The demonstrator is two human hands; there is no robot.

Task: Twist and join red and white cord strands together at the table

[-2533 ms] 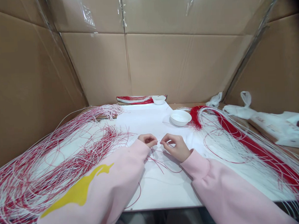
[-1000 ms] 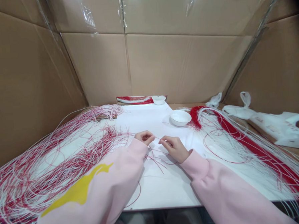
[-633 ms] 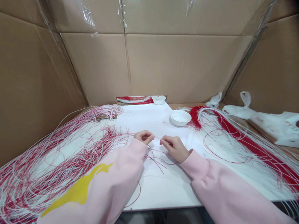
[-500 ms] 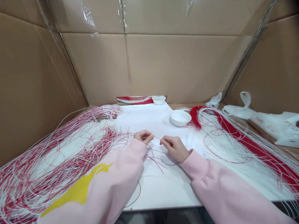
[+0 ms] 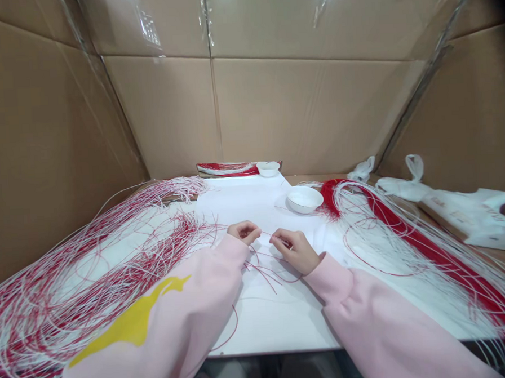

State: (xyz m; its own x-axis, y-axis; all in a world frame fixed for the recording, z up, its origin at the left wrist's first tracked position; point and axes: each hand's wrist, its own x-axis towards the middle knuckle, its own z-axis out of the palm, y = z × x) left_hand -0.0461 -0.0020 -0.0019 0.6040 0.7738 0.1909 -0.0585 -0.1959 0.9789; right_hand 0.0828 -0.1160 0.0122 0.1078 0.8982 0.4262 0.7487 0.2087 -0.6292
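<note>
My left hand (image 5: 243, 232) and my right hand (image 5: 296, 249) face each other above the middle of the white table top, both closed in a pinch. A thin red cord (image 5: 266, 233) spans the small gap between their fingertips, and each hand grips it. Just what sits inside the curled fingers is hidden. Below the hands, several loose red cord ends (image 5: 265, 272) lie on the white surface. One red strand curves down near my left sleeve (image 5: 236, 322).
A large spread of red and white cords (image 5: 126, 280) covers the left side. Red and white bundles (image 5: 424, 242) lie at right. A white bowl (image 5: 305, 199) stands behind my right hand, a smaller bowl (image 5: 269, 168) farther back. White plastic bags (image 5: 469, 214) sit far right; cardboard walls (image 5: 316, 106) enclose the table.
Very little differs. My left hand has shifted slightly to the right, and the fingertips of both hands are a touch closer together, with the cord still between them.
</note>
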